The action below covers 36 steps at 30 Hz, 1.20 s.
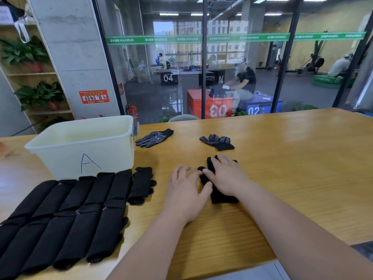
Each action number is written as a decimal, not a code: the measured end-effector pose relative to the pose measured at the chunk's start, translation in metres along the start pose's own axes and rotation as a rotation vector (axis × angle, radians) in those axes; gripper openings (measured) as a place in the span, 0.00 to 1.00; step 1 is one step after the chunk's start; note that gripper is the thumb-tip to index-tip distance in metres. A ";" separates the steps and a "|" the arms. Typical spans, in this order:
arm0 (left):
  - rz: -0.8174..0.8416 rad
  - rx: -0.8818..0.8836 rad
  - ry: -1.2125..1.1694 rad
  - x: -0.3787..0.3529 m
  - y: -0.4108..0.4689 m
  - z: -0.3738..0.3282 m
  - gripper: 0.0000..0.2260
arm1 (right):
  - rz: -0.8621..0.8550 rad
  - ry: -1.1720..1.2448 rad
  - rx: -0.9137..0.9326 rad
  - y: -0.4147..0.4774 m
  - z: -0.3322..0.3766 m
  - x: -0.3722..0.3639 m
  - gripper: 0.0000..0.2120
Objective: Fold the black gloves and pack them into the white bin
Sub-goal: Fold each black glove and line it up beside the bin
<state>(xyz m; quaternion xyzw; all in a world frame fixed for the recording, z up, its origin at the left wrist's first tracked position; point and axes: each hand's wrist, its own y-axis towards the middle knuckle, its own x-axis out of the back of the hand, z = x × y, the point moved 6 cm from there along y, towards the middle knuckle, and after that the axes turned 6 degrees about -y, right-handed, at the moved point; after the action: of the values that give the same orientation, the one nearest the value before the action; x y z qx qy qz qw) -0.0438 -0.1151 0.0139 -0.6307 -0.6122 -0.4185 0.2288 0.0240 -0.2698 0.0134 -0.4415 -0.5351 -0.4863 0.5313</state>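
My right hand (226, 176) lies flat, fingers straight, on the black glove (223, 197) mid-table, pinning it for the fold. My left hand (185, 191) is loose and spread, thumb at its edge. Folded gloves (64, 209) are lined up by the white bin (60, 158), probably staged for packing.

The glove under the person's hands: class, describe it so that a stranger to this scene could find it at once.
Start at the wooden table, right of the white bin marked A. Nearer the person than the two dotted gloves lies one plain black glove. It alone has the left hand and right hand resting on it.
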 end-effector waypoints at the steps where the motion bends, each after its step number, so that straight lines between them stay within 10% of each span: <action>1: -0.017 0.007 -0.012 0.001 0.000 0.000 0.24 | 0.045 -0.018 -0.003 0.002 0.003 -0.007 0.38; 20: -0.140 -0.030 -0.004 0.009 0.002 0.003 0.18 | 0.099 -0.048 0.029 -0.020 0.013 -0.016 0.38; 27: -0.100 -0.070 0.062 0.009 -0.003 -0.003 0.17 | -0.288 0.336 0.018 -0.047 -0.015 0.015 0.25; 32: -0.037 -0.081 0.114 0.000 0.000 -0.001 0.24 | -0.102 0.165 0.096 -0.077 -0.037 0.003 0.27; 36: -0.113 -0.119 0.084 0.005 -0.002 -0.001 0.24 | -0.264 0.282 0.070 -0.088 -0.044 0.008 0.25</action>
<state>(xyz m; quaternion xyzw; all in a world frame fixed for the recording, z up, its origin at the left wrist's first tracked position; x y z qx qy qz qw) -0.0468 -0.1123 0.0176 -0.5896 -0.6105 -0.4925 0.1924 -0.0571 -0.3256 0.0153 -0.2764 -0.5253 -0.5897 0.5477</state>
